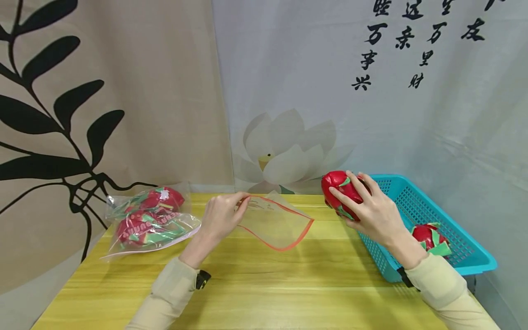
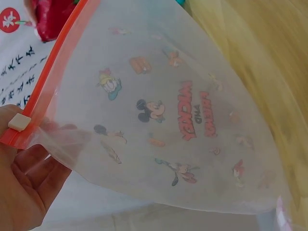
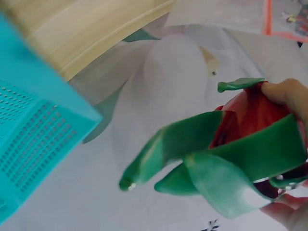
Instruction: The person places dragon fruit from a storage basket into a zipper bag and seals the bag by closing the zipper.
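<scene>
My left hand [image 1: 225,212] pinches one corner of a clear zip bag [image 2: 197,159] with an orange-red edge and cartoon prints, its mouth spread apart. A white slider [image 2: 19,122] sits by my left thumb. My right hand [image 1: 377,211] grips a red dragon fruit with green leaf tips [image 1: 341,195], raised beside the blue basket and to the right of the bag. In the right wrist view its long green leaves [image 3: 231,173] hang toward the camera. The bag and the dragon fruit are apart.
The blue perforated basket [image 1: 445,215] stands at the table's right with another dragon fruit [image 1: 431,238] in it. A filled, clear bag of dragon fruits [image 1: 150,220] lies at the left of the wooden table [image 1: 264,293]. A printed curtain [image 1: 288,82] hangs behind.
</scene>
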Motion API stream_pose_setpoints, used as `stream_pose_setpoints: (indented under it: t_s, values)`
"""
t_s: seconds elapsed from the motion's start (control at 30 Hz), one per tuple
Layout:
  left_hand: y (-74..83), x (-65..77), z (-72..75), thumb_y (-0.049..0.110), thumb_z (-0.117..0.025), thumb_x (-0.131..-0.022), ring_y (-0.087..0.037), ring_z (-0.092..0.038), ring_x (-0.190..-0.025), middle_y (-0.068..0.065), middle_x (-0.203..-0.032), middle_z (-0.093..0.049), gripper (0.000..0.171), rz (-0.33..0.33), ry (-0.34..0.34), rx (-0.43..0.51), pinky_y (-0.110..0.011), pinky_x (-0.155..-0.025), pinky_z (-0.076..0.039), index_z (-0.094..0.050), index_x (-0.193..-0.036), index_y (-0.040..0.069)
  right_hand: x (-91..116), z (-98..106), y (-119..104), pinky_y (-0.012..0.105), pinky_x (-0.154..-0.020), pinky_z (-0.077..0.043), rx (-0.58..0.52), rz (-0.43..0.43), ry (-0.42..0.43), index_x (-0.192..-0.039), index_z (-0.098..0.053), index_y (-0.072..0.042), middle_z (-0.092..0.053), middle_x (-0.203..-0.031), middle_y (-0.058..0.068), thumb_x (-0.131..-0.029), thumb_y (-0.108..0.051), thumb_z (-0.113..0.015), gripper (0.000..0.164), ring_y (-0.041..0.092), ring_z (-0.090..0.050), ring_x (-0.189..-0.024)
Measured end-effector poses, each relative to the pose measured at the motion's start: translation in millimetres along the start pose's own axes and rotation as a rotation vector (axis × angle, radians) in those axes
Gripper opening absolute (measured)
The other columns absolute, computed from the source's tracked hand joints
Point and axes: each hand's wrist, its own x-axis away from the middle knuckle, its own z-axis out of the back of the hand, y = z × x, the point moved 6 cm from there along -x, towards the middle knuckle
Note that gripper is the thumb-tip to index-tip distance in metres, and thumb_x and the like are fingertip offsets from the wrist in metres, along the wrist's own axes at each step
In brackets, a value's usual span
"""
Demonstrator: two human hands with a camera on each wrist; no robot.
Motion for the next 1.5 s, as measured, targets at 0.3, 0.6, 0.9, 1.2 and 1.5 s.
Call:
stream_pose_setpoints:
  t_s: [0.3,0.6,0.9,1.2,1.5]
  values:
    - [0.4,-3.7,-0.2,0.012,-0.066,-0.088,-0.002,-0.039,-0.04,-0.005,-0.073,-0.074,0.009,0.016,-0.014,0.002,-0.014,-0.039,-0.028,-0.074,-0.087,0.008,-20.4,9.2,-38.9,0.053,-0.066,-0.058,-0.017,0.121,0.058,-0.129,-0.059,-0.023,-0.054,-0.133,0.024,-0.059,-0.023,-0.081,0.073,0.046,-0.053,-0.114]
    - [0.9,-7.3,-0.1,0.013,-0.065,-0.089,0.0,-0.033,-0.04,-0.007,-0.077,-0.075,0.011,0.053,-0.026,0.028,-0.013,-0.038,-0.025,-0.074,-0.089,0.008,-34.0,16.6,-69.5,0.05,-0.077,-0.057,-0.043,0.185,0.038,-0.124,-0.062,-0.023,-0.055,-0.132,0.021,-0.056,-0.031,-0.088,0.073,0.045,-0.051,-0.118]
    - [1.6,-11.8,0.7,0.013,-0.064,-0.09,-0.014,-0.061,-0.049,-0.009,-0.084,-0.076,0.012,0.101,-0.03,0.089,-0.015,-0.039,-0.029,-0.074,-0.091,0.007,-42.3,13.0,-89.6,0.046,-0.079,-0.058,-0.052,0.243,0.04,-0.119,-0.062,-0.023,-0.055,-0.134,0.019,-0.051,-0.031,-0.091,0.074,0.041,-0.052,-0.119]
    - [4.3,-19.6,2.5,0.015,-0.062,-0.091,-0.014,-0.058,-0.047,-0.011,-0.084,-0.075,0.016,0.176,-0.033,0.112,-0.016,-0.038,-0.028,-0.075,-0.091,0.006,-50.3,10.8,-106.6,0.045,-0.084,-0.057,-0.052,0.273,0.022,-0.121,-0.06,-0.025,-0.053,-0.137,0.016,-0.057,-0.022,-0.084,0.068,0.038,-0.052,-0.121]
    - [10.6,-19.6,5.8,0.014,-0.064,-0.089,-0.022,-0.073,-0.069,-0.01,-0.084,-0.076,0.014,0.151,-0.018,0.127,-0.025,-0.051,-0.054,-0.075,-0.09,0.005,-55.4,2.3,-116.9,0.043,-0.089,-0.056,-0.079,0.281,-0.019,-0.123,-0.058,-0.025,-0.053,-0.136,0.016,-0.052,-0.026,-0.086,0.076,0.037,-0.052,-0.122]
